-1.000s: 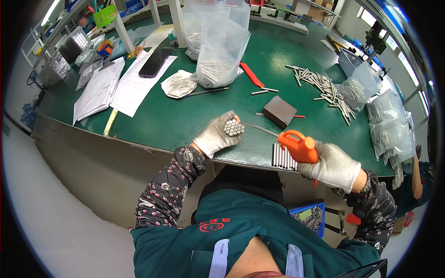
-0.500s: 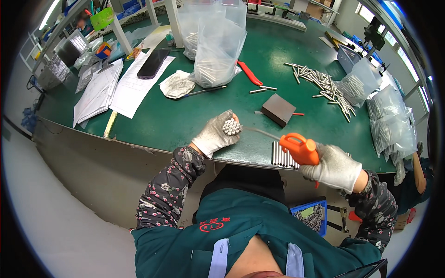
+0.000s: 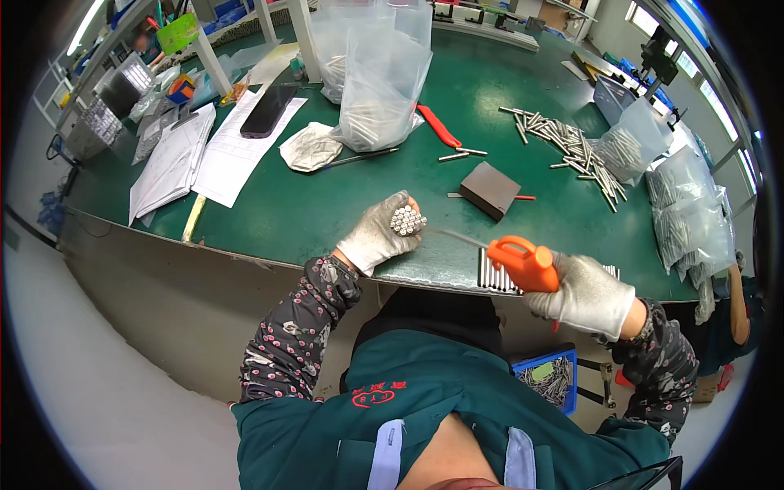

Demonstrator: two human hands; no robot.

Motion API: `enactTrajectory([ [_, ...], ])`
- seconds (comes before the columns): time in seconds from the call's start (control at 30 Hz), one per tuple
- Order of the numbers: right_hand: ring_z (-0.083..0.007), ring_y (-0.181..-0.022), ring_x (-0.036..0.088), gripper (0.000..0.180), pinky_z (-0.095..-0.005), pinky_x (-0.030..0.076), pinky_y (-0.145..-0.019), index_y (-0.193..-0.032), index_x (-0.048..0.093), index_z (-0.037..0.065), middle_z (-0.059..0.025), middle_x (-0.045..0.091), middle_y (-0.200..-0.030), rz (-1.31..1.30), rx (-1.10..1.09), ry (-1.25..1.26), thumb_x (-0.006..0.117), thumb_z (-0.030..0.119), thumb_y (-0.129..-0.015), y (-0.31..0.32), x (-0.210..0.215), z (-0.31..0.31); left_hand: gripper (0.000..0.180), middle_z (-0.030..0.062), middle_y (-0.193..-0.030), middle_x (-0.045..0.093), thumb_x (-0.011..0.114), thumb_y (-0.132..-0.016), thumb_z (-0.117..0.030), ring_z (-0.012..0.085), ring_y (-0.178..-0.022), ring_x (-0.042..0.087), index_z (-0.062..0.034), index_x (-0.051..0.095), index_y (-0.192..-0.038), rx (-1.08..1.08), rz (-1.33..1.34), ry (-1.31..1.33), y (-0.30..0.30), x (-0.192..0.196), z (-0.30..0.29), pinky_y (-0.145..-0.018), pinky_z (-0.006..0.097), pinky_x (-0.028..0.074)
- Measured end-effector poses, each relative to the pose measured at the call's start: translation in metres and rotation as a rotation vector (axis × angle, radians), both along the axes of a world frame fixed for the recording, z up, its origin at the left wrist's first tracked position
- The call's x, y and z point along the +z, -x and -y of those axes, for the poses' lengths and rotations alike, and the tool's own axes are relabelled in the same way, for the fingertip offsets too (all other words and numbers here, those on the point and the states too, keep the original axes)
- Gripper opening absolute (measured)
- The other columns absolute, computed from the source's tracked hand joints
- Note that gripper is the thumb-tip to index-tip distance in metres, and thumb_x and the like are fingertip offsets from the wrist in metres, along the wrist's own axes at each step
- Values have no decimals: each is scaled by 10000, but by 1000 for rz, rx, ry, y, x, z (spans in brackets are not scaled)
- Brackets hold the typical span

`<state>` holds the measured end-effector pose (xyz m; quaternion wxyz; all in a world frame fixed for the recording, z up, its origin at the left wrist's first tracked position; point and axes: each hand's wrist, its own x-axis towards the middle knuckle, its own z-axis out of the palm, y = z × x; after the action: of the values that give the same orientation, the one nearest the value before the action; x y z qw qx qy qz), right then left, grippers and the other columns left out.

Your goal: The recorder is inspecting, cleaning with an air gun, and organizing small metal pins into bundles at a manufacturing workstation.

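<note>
My gloved left hand [image 3: 380, 231] is closed round a bundle of short metal pins [image 3: 407, 220], their round ends turned up toward me. In my gloved right hand [image 3: 588, 296] is an orange air blow gun [image 3: 523, 263], whose thin nozzle reaches left toward the bundle. The nozzle's tip stops just beside the pins. Under the gun, a row of pins [image 3: 495, 276] lies side by side along the bench's front edge, partly hidden by the gun and my right hand. A dark rectangular block [image 3: 490, 190] rests behind the nozzle.
The green bench [image 3: 327, 204] holds a loose heap of pins [image 3: 572, 151] at the right, near bagged pins [image 3: 686, 208]. Further back stand a clear bag of pins [image 3: 380, 98], a red-handled cutter [image 3: 439, 126] and a phone [image 3: 269, 111] on papers. Below sits a blue bin [image 3: 545, 380] of pins.
The air blow gun and my right hand have shifted very slightly left. My left hand keeps its hold on the pins, almost still.
</note>
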<state>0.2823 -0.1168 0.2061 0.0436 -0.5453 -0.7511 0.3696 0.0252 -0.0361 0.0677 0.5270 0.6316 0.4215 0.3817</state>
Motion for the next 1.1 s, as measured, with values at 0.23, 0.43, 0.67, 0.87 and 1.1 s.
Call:
enactTrajectory([
  [0.23,-381,-675,609,386,-418,486,-637,-968,560,6,-212,613,-700,101,1,-61,634,309,-739,1,4,1,354,-30,-819,496,695,-652,60,53,-781,489,-67,495,-915,4,-32,-52,2,-1,0,-709,202,429],
  [0.43,-392,-655,597,428,-424,474,-609,-1004,545,6,-211,600,-664,114,70,-89,636,329,-739,2,0,3,364,15,-833,551,715,-647,-4,77,-757,534,-37,508,-944,-5,8,-72,3,-14,-5,-694,223,460],
  [0.67,-381,-639,598,426,-420,476,-608,-1015,544,9,-188,604,-646,125,62,-115,630,329,-747,6,3,0,348,16,-798,553,718,-650,-34,78,-742,538,-49,510,-928,0,-41,-81,4,-12,-4,-684,232,458],
  [0.87,-382,-651,600,413,-418,481,-616,-1010,554,14,-182,610,-654,179,8,-121,617,333,-755,1,4,-3,342,-10,-808,529,704,-654,11,65,-739,513,-60,504,-921,-5,-14,-57,2,-8,-1,-676,211,441],
  [1.1,-385,-704,599,369,-428,472,-652,-996,560,31,-194,619,-715,123,4,-81,583,311,-757,7,4,-9,359,17,-821,563,716,-642,-36,92,-750,543,-45,507,-934,10,-36,-73,4,-11,-4,-689,241,459],
])
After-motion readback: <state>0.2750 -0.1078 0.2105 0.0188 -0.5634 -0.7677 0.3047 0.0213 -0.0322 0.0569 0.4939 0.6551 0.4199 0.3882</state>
